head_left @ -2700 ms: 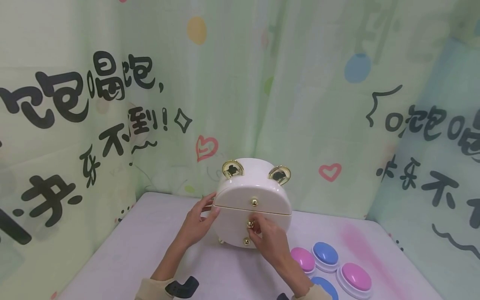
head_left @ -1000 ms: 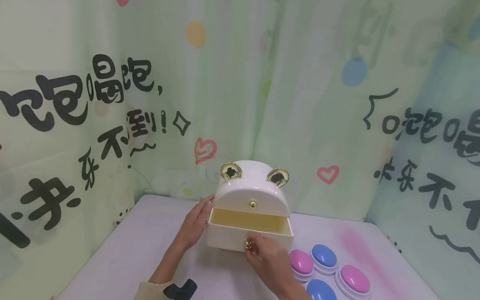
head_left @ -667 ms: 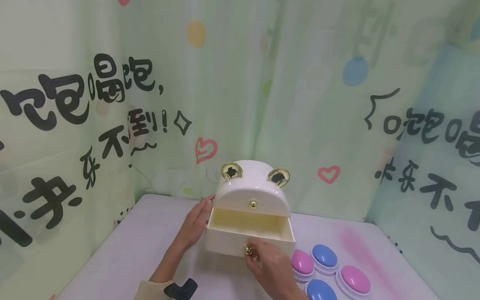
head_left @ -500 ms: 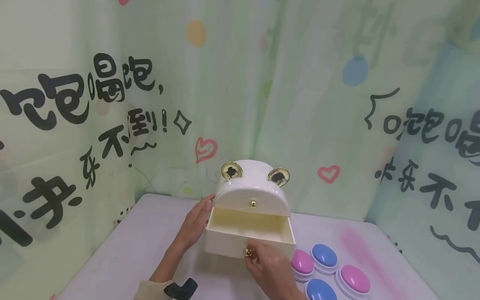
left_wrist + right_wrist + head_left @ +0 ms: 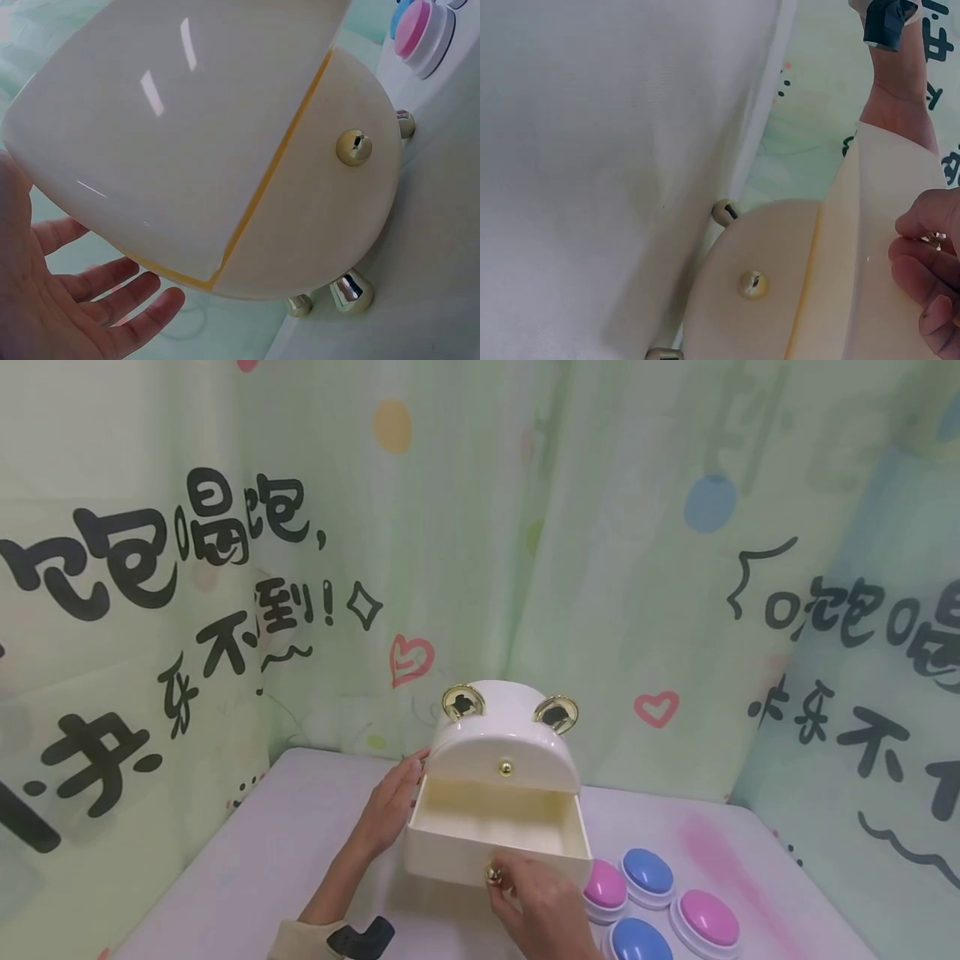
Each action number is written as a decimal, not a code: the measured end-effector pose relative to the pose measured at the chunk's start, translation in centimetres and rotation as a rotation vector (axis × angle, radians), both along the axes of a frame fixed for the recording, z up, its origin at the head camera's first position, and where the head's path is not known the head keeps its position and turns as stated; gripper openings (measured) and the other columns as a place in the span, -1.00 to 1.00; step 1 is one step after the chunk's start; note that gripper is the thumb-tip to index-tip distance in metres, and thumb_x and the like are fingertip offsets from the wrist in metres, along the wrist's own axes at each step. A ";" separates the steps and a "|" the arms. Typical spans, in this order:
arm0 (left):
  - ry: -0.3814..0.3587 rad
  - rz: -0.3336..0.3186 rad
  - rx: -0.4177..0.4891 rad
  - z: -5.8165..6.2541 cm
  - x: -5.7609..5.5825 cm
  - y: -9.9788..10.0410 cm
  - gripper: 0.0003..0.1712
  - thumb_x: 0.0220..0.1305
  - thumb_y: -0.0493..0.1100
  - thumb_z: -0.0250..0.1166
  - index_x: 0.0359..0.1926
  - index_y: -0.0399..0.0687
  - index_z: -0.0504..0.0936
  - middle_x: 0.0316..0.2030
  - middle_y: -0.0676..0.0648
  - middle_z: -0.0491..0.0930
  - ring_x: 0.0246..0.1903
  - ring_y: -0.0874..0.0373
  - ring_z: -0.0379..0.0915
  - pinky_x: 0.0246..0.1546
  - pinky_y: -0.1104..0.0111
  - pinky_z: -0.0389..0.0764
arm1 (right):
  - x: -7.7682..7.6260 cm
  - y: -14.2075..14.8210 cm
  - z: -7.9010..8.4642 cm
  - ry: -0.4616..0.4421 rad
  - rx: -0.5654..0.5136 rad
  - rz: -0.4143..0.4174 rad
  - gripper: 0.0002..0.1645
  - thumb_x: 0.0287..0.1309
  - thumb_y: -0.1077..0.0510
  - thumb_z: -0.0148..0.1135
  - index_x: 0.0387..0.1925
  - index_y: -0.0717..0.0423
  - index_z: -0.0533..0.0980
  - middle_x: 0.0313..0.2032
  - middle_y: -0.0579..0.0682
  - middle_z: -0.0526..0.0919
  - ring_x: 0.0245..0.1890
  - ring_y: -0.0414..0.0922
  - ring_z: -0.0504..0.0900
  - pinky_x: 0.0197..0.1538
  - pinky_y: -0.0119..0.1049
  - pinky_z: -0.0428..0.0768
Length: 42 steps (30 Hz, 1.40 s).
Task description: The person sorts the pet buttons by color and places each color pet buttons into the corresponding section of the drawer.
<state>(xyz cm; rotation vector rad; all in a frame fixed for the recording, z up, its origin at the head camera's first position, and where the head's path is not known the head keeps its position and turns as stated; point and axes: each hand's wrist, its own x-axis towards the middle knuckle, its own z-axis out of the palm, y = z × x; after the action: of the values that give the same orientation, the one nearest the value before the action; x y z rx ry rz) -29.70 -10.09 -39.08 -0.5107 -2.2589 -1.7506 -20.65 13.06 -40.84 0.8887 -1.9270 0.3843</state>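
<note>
A glossy white storage box with gold-rimmed ears stands on the table. Its middle drawer is pulled well out, showing a bare cream inside. My right hand pinches the drawer's round gold knob between thumb and fingers; the right wrist view shows the knob mostly covered by them. Along the left side of the box lies my left hand. In the left wrist view its fingers are extended and spread beside the box. Below the drawer, the lower panel has another gold knob.
Pink and blue dome-shaped push buttons on white bases sit right of the box, close to my right hand. A pale table lies under everything. Printed green curtains hang behind and at both sides.
The middle drawer, shut at first, has come out toward me with my right hand on its knob. My left thumb has left the box's front edge; that hand now lies along the side.
</note>
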 end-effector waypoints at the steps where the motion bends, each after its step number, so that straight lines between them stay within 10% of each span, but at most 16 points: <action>1: -0.006 -0.003 -0.005 0.4 0.4 0.0 -0.44 0.54 0.10 -0.25 0.38 -0.01 0.30 0.29 -0.20 0.33 0.20 -0.14 0.35 -0.01 0.08 0.56 | 0.0 0.0 -0.1 0.005 0.001 -0.001 -0.72 -0.23 0.24 0.36 -0.34 0.03 0.56 -0.52 -0.20 0.62 -0.57 -0.35 0.53 -0.48 -0.62 0.46; 7: -0.020 0.003 -0.043 3.0 2.9 0.2 -0.46 0.56 -0.03 -0.28 0.38 -0.20 0.26 0.29 -0.29 0.32 0.21 -0.20 0.33 0.01 0.05 0.54 | 0.1 0.0 -0.2 0.019 0.007 -0.004 -0.78 -0.17 0.21 0.33 -0.35 0.03 0.55 -0.52 -0.22 0.61 -0.57 -0.35 0.53 -0.49 -0.61 0.45; 16: -0.006 -0.001 -0.006 -0.3 0.0 0.1 -0.41 0.53 0.14 -0.26 0.38 -0.01 0.29 0.31 -0.16 0.33 0.23 -0.13 0.32 0.01 0.02 0.54 | 0.3 0.1 -0.2 0.033 0.007 0.001 -0.88 0.02 0.14 0.27 -0.34 0.02 0.55 -0.51 -0.23 0.61 -0.56 -0.35 0.54 -0.49 -0.61 0.46; 22: 0.004 0.001 -0.001 -0.4 -0.1 0.0 -0.38 0.51 0.20 -0.26 0.37 0.01 0.31 0.30 -0.15 0.34 0.24 -0.13 0.30 0.02 0.01 0.54 | 1.0 0.3 0.5 0.018 -0.030 0.029 -0.68 0.28 -0.10 0.12 -0.25 0.05 0.58 -0.48 -0.18 0.64 -0.55 -0.33 0.57 -0.46 -0.61 0.48; 42: -0.007 0.007 -0.026 -0.1 0.1 0.0 -0.39 0.52 0.19 -0.28 0.39 0.03 0.28 0.34 -0.14 0.30 0.28 -0.12 0.26 0.06 -0.01 0.50 | 3.1 3.7 2.7 0.071 -0.192 0.008 -0.60 0.21 -0.13 0.21 -0.34 0.14 0.62 -0.59 -0.16 0.63 -0.65 -0.35 0.51 -0.60 -0.66 0.31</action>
<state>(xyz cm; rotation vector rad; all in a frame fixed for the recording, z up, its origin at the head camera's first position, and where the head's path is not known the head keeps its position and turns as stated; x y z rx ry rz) -29.63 -10.05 -39.21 -0.5018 -2.2875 -1.7244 -17.55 16.72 -38.14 0.7735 -1.7889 0.5265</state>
